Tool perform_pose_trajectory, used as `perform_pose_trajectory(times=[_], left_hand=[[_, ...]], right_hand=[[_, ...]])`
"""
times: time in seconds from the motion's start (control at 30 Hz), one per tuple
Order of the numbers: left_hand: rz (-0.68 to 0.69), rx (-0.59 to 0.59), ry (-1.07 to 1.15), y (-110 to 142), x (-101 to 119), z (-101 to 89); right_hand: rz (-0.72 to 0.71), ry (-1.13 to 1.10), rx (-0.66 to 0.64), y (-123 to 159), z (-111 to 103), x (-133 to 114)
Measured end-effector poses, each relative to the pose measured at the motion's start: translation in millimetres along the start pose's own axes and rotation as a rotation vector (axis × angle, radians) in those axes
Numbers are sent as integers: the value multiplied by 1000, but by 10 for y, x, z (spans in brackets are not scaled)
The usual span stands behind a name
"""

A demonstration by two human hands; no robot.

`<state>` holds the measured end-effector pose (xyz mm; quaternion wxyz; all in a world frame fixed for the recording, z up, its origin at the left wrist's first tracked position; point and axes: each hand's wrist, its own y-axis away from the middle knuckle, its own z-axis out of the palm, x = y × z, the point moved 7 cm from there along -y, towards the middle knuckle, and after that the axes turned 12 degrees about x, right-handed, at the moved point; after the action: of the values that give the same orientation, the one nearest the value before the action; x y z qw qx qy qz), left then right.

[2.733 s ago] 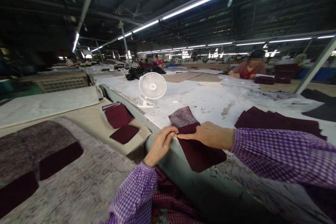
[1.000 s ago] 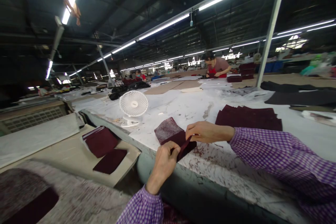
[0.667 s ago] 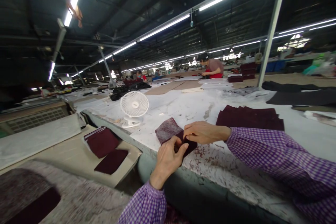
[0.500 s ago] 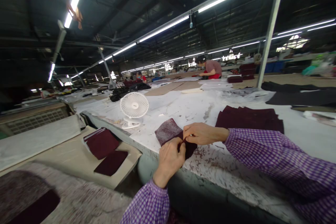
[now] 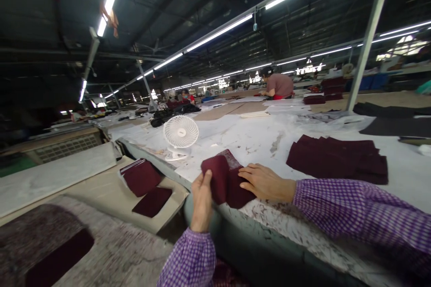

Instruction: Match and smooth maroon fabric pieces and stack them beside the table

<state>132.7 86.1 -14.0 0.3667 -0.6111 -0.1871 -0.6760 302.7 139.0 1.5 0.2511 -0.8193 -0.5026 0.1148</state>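
Gripped between thumb and fingers of my left hand is a maroon fabric piece, raised at a tilt over the table's front edge. My right hand rests with its fingers stretched out on a second maroon piece of fabric lying on the table. Behind these two, a speckled greyish patch shows in part. To the right, beyond my right forearm, lies a spread stack of maroon fabric pieces.
A white fan stands on the white-covered table. Lower left, a beige board carries more maroon pieces. A metal post rises at the right, with dark fabric beside it. A person bends over the table farther back.
My hands have moved apart. The left has gone left, lifting the maroon piece and turning it up; the right has flattened from a pinch onto the fabric. The view has swung slightly left.
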Motion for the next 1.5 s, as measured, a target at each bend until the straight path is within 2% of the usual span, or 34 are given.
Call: perform_pose_trajectory(times=[0.07,0.13,0.17,0.2,0.23,0.27,0.33,0.43,0.5,0.57,0.63,0.67,0.73,0.8,0.93,0.97,1.03,1.13,1.27,1.5], left_hand=[[-177,214,245,-219,-53,-396],[-170,486,265,-403,18,-887],[-122,590,182,-462,99,-1101],[-12,670,50,-492,235,-1271],[104,707,-123,-494,384,-1360],[220,713,-311,-464,531,-1369],[412,633,-673,-336,743,-1159],[572,386,-996,-33,792,-559],[659,222,-1033,219,725,-156],[755,10,-987,499,617,197],[833,-195,-911,777,516,427],[854,-286,-868,892,480,492],[840,-427,-778,1018,441,537],[765,-470,-708,957,440,508],[694,-294,-711,490,456,461],[677,-299,-715,388,421,507],[581,-402,-703,253,279,656],[481,-494,-722,209,94,842],[585,-480,-854,282,44,928],[681,-517,-958,323,28,964]], right_hand=[[6,3,-12,10,21,-2],[11,4,-18,8,6,-13],[17,6,-20,5,-7,-16],[25,8,-24,2,-18,-15],[36,6,-33,0,-24,-9],[49,-2,-50,-2,-24,-1],[75,-55,-96,-7,-20,21],[150,-220,-65,-56,-114,61],[295,-422,-42,-86,-193,114],[508,-701,-124,-66,-185,152],[668,-923,-246,-12,-141,139],[688,-970,-276,6,-136,135],[615,-931,-263,11,-157,154],[496,-801,-218,8,-186,186],[380,-608,-195,13,-208,202],[373,-594,-200,12,-205,197],[361,-557,-218,14,-183,201],[357,-381,-177,40,-157,319],[277,-174,-67,109,-228,450],[157,-114,-139,234,-233,339]])
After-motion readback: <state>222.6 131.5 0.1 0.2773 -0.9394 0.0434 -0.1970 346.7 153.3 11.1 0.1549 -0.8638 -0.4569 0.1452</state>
